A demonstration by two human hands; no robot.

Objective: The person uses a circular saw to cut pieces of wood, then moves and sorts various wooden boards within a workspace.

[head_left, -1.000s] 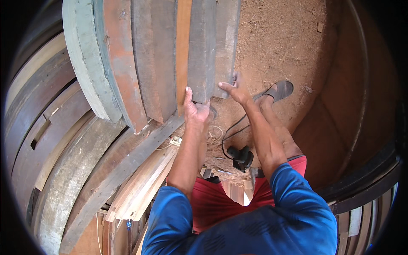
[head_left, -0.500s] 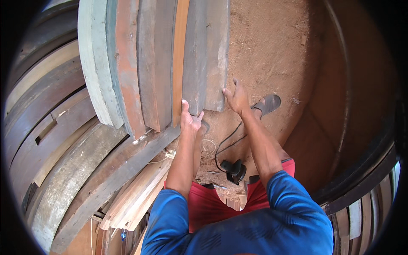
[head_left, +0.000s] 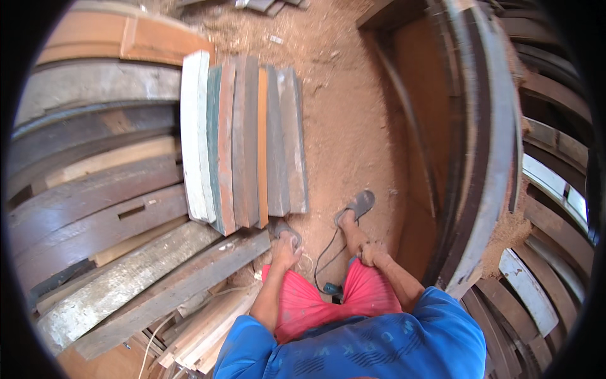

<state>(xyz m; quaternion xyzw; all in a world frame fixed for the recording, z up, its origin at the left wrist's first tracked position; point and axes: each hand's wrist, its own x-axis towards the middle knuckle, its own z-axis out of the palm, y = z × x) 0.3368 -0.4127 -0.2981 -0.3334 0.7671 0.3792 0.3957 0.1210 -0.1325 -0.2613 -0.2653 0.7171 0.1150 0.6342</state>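
A row of several thick boards stands on edge side by side left of centre. From left to right it runs from a white board (head_left: 195, 139) through a reddish-brown one (head_left: 226, 148), an orange-brown one (head_left: 262, 148) and a grey one (head_left: 292, 139). Below the row's near end is my left hand (head_left: 287, 251), apart from the boards, fingers loosely apart and holding nothing. At my right knee, by the hem of my red shorts (head_left: 372, 294), my right hand (head_left: 374, 254) has its fingers curled in. What it grips, if anything, is hidden.
Stacked timber (head_left: 101, 208) fills the left side, with a long grey beam (head_left: 183, 290) near me. A dark cord (head_left: 319, 259) lies between my sandalled feet. On the right a large brown panel (head_left: 410, 126) leans beside bent-looking beams (head_left: 489, 145). Sawdust covers the floor (head_left: 341, 126).
Both hands have left the near ends of the boards and drawn back toward my legs. The board row now appears smaller and farther off, and the view takes in more floor.
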